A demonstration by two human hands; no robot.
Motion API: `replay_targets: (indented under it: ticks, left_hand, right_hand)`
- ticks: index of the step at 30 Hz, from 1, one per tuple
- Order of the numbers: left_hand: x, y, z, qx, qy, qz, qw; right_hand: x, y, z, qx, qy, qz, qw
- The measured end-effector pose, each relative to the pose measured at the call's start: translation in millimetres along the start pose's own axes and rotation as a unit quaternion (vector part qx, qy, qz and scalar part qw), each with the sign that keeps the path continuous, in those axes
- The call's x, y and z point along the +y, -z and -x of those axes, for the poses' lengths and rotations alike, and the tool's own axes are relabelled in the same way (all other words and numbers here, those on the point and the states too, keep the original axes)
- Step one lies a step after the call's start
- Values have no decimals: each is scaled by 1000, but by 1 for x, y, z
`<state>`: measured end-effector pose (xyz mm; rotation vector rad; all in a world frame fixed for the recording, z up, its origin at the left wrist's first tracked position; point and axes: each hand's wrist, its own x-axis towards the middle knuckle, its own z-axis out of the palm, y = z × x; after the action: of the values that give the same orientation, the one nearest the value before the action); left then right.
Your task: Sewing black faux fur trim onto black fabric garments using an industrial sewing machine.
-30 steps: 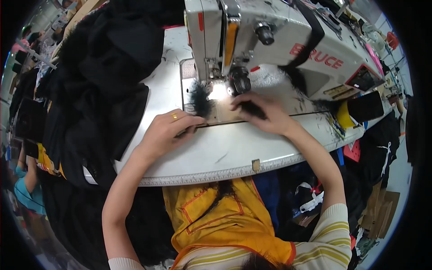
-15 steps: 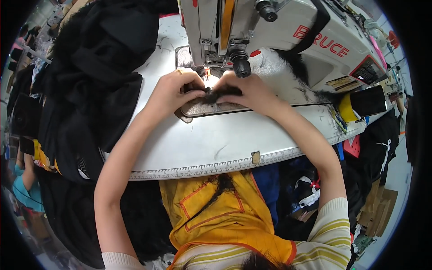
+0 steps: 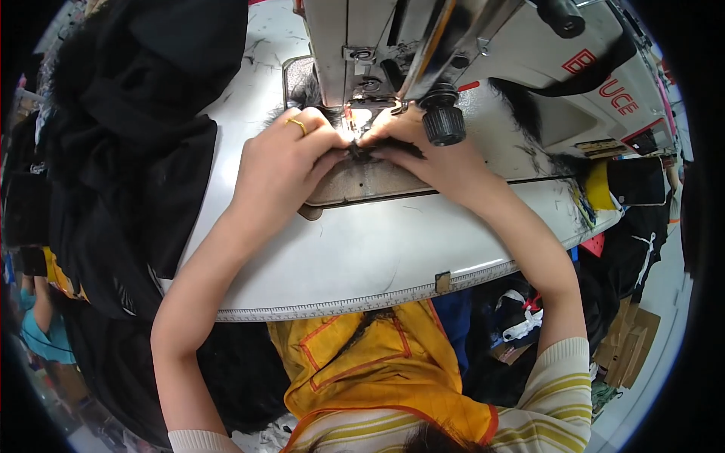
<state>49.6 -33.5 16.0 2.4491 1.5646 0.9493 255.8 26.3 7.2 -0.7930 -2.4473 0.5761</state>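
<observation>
Under the lit needle area of a white sewing machine (image 3: 377,68), a small piece of black fur (image 3: 358,150) lies on the metal plate. My left hand (image 3: 283,155), with a ring on one finger, comes in from the left and pinches the fur's edge between thumb and fingertips. From the other side my right hand (image 3: 445,158) is closed on the same fur, its thumb below and fingers above. The fingertips of both hands almost meet just in front of the presser foot. A dark knob partly covers the right hand, and much of the fur is hidden by my fingers.
Black fabric (image 3: 143,128) is heaped on the table's left side. A measuring tape (image 3: 355,308) runs along the white table's (image 3: 362,249) front edge. Loose dark fur (image 3: 517,113) clings to the machine bed at right. A yellow holder (image 3: 599,185) stands at the right end.
The view has moved closer to the machine, which looks larger and shifted. Both hands stay at the needle area, with fingertips closer together and less fur showing between them.
</observation>
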Motion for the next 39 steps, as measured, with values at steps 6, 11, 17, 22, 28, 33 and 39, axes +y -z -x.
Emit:
replay_targets:
  ticks: [6, 11, 17, 22, 28, 33, 39]
  left_hand:
    - [-2, 0, -1, -17, 31, 75, 997]
    - [3, 2, 0, -25, 15, 46, 999]
    - [8, 6, 2, -57, 120, 123, 983]
    - [9, 5, 2, -6, 8, 37, 999]
    - [-3, -5, -10, -40, 149, 197, 968]
    - [-1, -4, -12, -21, 152, 183, 971]
    - [-14, 0, -19, -26, 164, 241, 956]
  right_hand:
    - [-7, -8, -4, 15, 0, 32, 999]
    - [-6, -3, -1, 31, 0, 11, 999]
    - [-7, -3, 2, 21, 11, 46, 999]
    - [-6, -4, -3, 31, 20, 44, 998]
    - [5, -5, -11, 51, -83, -26, 995]
    - [15, -9, -18, 79, -77, -24, 994]
    - [1, 0, -21, 82, -119, -37, 989]
